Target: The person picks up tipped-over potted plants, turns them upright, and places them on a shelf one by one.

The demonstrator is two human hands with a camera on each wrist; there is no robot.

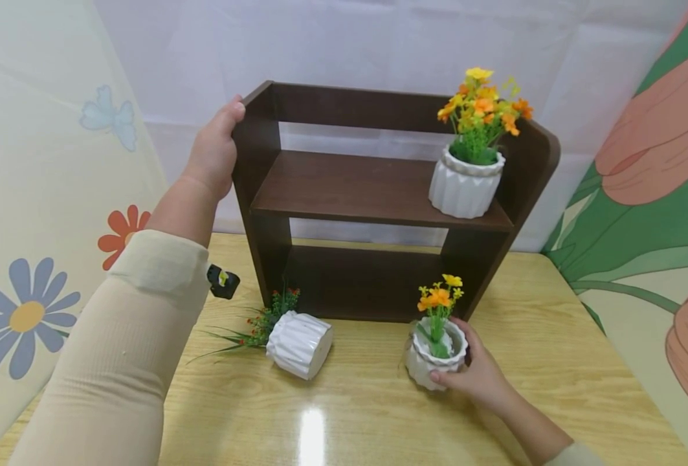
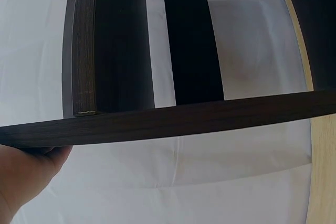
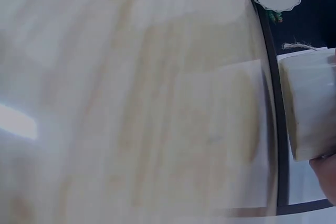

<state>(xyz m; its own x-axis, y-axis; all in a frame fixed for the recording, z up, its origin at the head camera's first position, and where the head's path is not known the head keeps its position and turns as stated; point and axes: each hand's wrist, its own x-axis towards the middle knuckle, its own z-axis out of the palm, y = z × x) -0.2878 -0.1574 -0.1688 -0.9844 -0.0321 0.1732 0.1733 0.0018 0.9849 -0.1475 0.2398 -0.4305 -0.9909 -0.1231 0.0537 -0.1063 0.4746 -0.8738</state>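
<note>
A dark brown two-tier shelf (image 1: 349, 188) stands on the table. My left hand (image 1: 215, 145) grips the upper edge of its left side panel; in the left wrist view the hand (image 2: 31, 174) is against the panel (image 2: 178, 124). In front of the shelf's right end, my right hand (image 1: 477, 372) holds a white ribbed flowerpot (image 1: 422, 362) with small orange and yellow flowers, thumb on the near side. The right wrist view shows this pot (image 3: 312, 106) in part, with a bit of the hand (image 3: 326, 177). Whether its base touches the table is hidden.
A larger white pot (image 1: 466, 184) of orange and yellow flowers stands on the upper tier's right end. Another white pot (image 1: 299, 343) with red-berried greenery lies on its side before the shelf's left end. A small black device (image 1: 223, 282) shows beside my left sleeve.
</note>
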